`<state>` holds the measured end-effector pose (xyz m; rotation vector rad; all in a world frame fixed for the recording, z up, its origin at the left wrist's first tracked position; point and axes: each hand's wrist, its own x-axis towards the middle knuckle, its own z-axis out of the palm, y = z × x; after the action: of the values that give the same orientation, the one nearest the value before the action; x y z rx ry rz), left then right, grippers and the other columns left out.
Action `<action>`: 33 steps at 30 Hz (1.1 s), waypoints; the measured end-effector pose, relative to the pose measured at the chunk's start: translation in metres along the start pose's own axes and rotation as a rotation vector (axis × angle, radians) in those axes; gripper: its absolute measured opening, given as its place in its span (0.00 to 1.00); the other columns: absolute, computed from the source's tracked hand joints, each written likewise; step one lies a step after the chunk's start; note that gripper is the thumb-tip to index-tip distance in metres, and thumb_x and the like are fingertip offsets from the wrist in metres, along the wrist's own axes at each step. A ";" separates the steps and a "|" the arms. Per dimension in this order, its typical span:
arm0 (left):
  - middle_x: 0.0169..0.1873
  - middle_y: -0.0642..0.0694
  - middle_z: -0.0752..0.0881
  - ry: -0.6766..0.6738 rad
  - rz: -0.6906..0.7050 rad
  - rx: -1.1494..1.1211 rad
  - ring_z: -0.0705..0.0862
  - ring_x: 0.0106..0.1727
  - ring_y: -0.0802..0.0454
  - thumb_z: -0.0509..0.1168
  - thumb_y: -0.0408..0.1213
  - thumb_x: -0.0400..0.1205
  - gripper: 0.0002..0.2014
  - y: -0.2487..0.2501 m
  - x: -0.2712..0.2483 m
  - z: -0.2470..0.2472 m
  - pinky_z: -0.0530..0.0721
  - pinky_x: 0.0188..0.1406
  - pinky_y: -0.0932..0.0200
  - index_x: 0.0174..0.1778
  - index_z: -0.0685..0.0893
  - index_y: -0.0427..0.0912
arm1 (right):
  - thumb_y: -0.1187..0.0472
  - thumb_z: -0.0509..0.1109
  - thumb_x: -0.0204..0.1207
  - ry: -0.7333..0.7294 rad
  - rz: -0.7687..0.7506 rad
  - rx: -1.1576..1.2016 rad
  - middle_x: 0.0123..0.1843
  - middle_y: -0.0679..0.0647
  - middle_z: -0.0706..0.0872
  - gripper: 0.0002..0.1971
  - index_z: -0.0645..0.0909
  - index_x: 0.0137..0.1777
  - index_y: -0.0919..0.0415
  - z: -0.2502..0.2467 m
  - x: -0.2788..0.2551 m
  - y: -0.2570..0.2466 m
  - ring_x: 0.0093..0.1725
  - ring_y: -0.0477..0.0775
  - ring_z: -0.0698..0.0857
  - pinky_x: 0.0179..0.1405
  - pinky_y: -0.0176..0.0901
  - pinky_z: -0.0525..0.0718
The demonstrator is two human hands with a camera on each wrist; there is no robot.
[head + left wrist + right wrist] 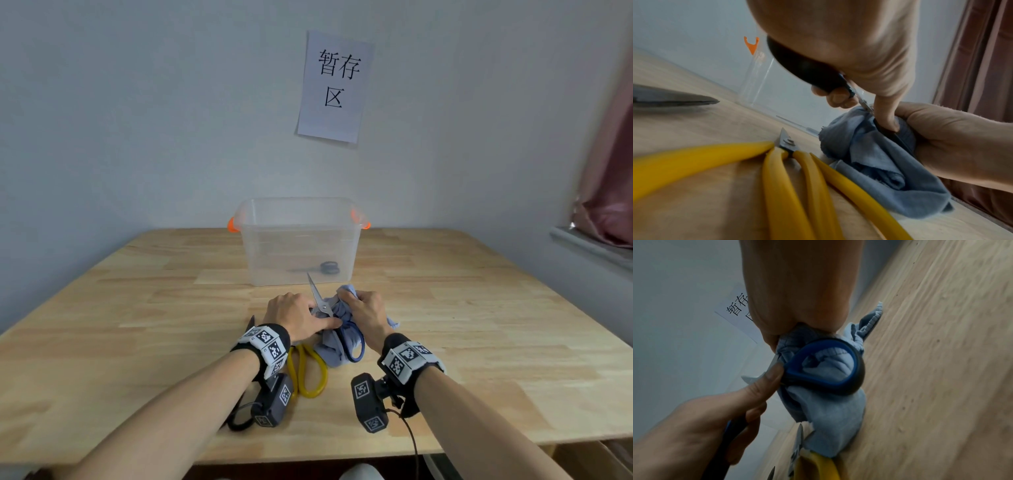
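Observation:
A pair of blue-handled scissors [317,296] is held above the wooden table [137,308], blades pointing away from me. My left hand [294,313] grips one dark handle loop [807,68], its thumb pressed on the other handle. My right hand [368,310] clutches a bunched light-blue cloth [334,353] wrapped against the scissors. In the right wrist view the blue handle loop [818,386] lies over the cloth [834,415]. The cloth's lower folds [869,154] touch the table.
Yellow-handled scissors [323,371] lie on the table under my hands. Black-handled scissors [239,419] lie by my left wrist. A clear bin [298,219] with orange handles stands behind, dark scissors [327,268] inside. A paper sign [334,85] hangs on the wall.

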<state>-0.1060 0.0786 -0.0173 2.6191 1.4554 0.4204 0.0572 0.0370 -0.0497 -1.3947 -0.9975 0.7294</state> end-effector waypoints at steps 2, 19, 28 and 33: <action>0.28 0.53 0.85 -0.005 -0.014 -0.010 0.82 0.34 0.52 0.63 0.82 0.62 0.33 -0.002 0.001 0.000 0.75 0.31 0.58 0.36 0.89 0.54 | 0.42 0.72 0.66 -0.003 0.022 0.011 0.33 0.58 0.75 0.31 0.77 0.33 0.77 0.002 0.000 0.002 0.34 0.55 0.72 0.34 0.50 0.70; 0.23 0.54 0.78 -0.022 -0.005 0.016 0.77 0.29 0.53 0.64 0.81 0.63 0.34 -0.006 -0.002 -0.007 0.70 0.27 0.57 0.24 0.78 0.48 | 0.60 0.70 0.79 0.041 -0.034 -0.063 0.30 0.57 0.68 0.18 0.70 0.29 0.62 0.001 0.007 0.004 0.33 0.55 0.64 0.32 0.49 0.62; 0.21 0.53 0.74 -0.067 -0.001 -0.020 0.75 0.27 0.51 0.66 0.80 0.63 0.36 -0.006 -0.002 -0.012 0.69 0.28 0.56 0.21 0.69 0.46 | 0.53 0.70 0.78 0.020 0.002 -0.046 0.33 0.57 0.72 0.17 0.72 0.33 0.60 -0.004 0.009 -0.001 0.35 0.55 0.70 0.35 0.50 0.68; 0.20 0.53 0.73 -0.066 0.001 -0.059 0.73 0.25 0.52 0.66 0.79 0.64 0.36 -0.003 -0.002 -0.013 0.68 0.28 0.56 0.20 0.68 0.47 | 0.59 0.68 0.81 0.050 0.017 -0.027 0.34 0.58 0.70 0.19 0.69 0.30 0.64 -0.008 0.010 -0.008 0.35 0.56 0.67 0.35 0.49 0.67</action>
<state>-0.1134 0.0783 -0.0064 2.5628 1.3993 0.3677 0.0678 0.0413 -0.0394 -1.4396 -0.9603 0.6925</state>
